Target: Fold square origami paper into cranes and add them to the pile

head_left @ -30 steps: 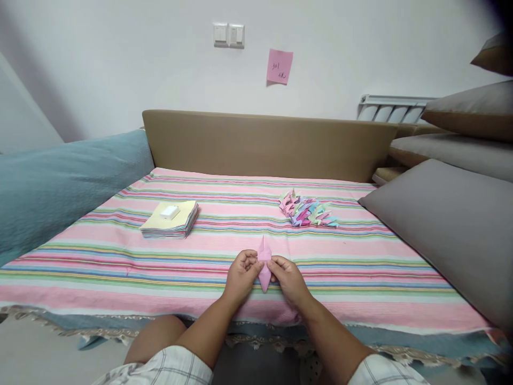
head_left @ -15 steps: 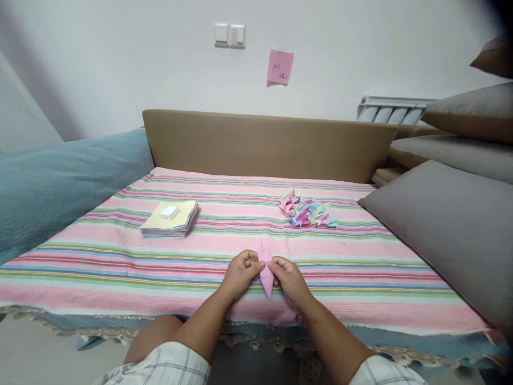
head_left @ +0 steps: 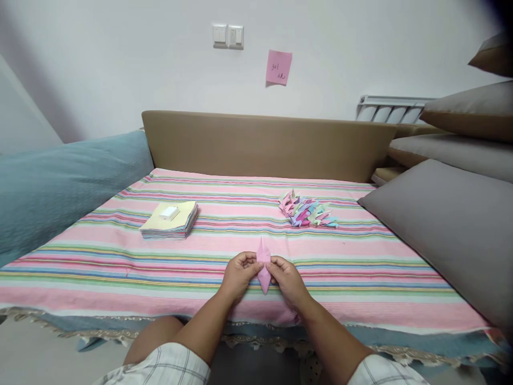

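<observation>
A folded pink origami paper (head_left: pixel 263 255), long and pointed at both ends, is held upright between my hands near the front of the couch. My left hand (head_left: pixel 239 271) pinches its left edge, thumb on the near face and fingers curled behind. On the other edge, my right hand (head_left: pixel 287 277) pinches in the same way, its thumb close to the left one. Two thin points stick up at the paper's top. Farther off to the right lies a pile of small folded paper cranes (head_left: pixel 306 209) in pink, purple, blue and green.
To the left, a stack of square paper (head_left: pixel 176 227) carries a small white box (head_left: pixel 169 213). Everything rests on a striped cloth (head_left: pixel 224 187). Grey cushions (head_left: pixel 449 230) border the right side, a blue-covered armrest (head_left: pixel 72 182) the left, and a brown backrest (head_left: pixel 256 144) the rear.
The pink paper has tilted slightly in my fingers, and its lower tip has moved a little up and left. Both hands keep their pinch in nearly the same place.
</observation>
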A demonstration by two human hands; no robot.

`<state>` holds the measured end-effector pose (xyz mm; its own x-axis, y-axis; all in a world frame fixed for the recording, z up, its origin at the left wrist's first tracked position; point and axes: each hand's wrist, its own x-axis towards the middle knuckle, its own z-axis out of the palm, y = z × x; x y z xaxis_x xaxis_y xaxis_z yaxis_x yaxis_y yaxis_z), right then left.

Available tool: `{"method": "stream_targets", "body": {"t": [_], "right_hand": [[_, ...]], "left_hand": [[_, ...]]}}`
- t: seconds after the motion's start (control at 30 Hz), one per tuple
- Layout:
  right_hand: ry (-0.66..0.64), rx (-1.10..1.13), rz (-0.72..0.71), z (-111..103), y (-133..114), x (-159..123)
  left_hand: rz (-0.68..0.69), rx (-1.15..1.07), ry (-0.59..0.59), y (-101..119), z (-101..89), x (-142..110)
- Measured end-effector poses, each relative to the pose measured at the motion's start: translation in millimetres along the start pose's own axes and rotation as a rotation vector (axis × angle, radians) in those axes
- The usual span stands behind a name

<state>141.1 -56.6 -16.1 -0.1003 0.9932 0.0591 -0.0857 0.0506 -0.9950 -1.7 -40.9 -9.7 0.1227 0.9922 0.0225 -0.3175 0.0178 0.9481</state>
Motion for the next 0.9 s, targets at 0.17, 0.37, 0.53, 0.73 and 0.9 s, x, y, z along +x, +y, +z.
{"method": "stream_targets", "body": {"t": [0.17,0.37,0.53,0.73,0.9], "right_hand": [[-0.002,0.075,0.016,2.1,-0.9,0.5],[0.003,0.108,0.017,1.1,4.0,1.8],[0.014,0.099,0.037,0.2,4.3,2.2],[-0.005,0.095,0.031,-0.9,4.7,3.8],[0.047,0.158,0.021,0.7,4.3,4.1]], "left_hand": [[-0.027,-0.04,-0.002,1.9,2.0,-1.4],[-0.078,-0.048,-0.027,3.6,1.0,-2.4],[-0.116,-0.032,-0.056,4.3,-0.6,-2.2],[-0.093,-0.015,-0.053,5.2,0.3,-2.4],[-0.067,0.023,-0.081,5.1,0.4,-3.3]]}}
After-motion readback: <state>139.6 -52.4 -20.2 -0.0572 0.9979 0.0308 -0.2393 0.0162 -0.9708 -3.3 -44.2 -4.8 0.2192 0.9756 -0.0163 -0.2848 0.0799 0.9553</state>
